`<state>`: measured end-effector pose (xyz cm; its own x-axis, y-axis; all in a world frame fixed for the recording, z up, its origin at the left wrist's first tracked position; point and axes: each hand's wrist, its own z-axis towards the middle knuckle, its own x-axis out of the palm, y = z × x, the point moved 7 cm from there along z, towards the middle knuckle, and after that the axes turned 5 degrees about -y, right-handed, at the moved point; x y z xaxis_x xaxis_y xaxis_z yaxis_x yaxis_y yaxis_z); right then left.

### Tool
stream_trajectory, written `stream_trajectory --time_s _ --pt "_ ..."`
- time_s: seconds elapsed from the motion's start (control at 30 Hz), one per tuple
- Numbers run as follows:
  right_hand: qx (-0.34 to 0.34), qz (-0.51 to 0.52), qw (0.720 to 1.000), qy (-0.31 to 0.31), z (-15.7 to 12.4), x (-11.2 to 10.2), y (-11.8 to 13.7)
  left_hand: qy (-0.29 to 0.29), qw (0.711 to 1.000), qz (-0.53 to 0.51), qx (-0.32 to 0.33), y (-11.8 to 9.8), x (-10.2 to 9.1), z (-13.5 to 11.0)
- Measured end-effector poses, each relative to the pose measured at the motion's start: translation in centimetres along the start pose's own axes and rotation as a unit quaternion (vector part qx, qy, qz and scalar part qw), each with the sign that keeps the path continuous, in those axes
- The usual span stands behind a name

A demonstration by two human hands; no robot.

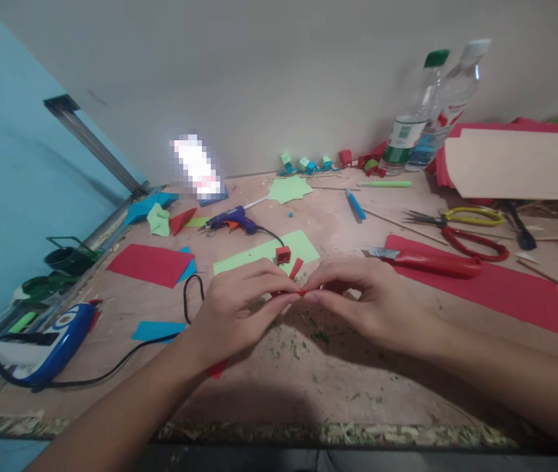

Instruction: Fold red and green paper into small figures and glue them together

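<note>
My left hand point(237, 308) and my right hand point(367, 301) meet at the middle of the wooden table point(308, 387), fingertips pinched together on a small red paper piece point(301, 292). Most of that piece is hidden by the fingers. Just behind the hands lies a light green paper strip point(259, 255) with a small red paper cube point(283, 254) and a red scrap point(297, 267) on it. A red scrap point(217, 370) peeks out under my left wrist.
A blue glue gun point(232, 219) with black cord lies behind. Red paper sheets point(151, 264) point(499, 288), a red utility knife point(431, 262), scissors point(470, 216) point(478, 244), blue pen point(355, 204), two bottles point(414, 124) point(448, 108), small paper figures point(305, 164), and a blue device point(47, 344) surround them.
</note>
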<state>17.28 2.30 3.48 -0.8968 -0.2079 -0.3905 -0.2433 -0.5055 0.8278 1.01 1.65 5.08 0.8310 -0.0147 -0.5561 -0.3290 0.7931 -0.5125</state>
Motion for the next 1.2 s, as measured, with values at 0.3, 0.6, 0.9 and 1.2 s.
stream_trajectory --time_s 0.3,0.6,0.9,1.2 --pt "-0.033 -0.041 0.999 -0.008 -0.3 0.5 0.3 0.030 0.996 0.078 0.018 -0.4 0.8 -0.4" --pt "0.069 0.059 0.990 -0.107 0.5 -1.7 -1.4 -0.001 0.994 0.089 0.069 -0.5 -0.2 -0.4" --pt "0.099 0.091 0.990 -0.036 0.7 -0.6 -1.8 0.018 0.997 0.046 0.062 -0.6 0.4 -0.6" --pt "-0.128 -0.107 0.981 -0.097 -0.7 -1.2 1.9 -0.086 0.905 -0.261 -0.326 4.1 1.4 -1.2"
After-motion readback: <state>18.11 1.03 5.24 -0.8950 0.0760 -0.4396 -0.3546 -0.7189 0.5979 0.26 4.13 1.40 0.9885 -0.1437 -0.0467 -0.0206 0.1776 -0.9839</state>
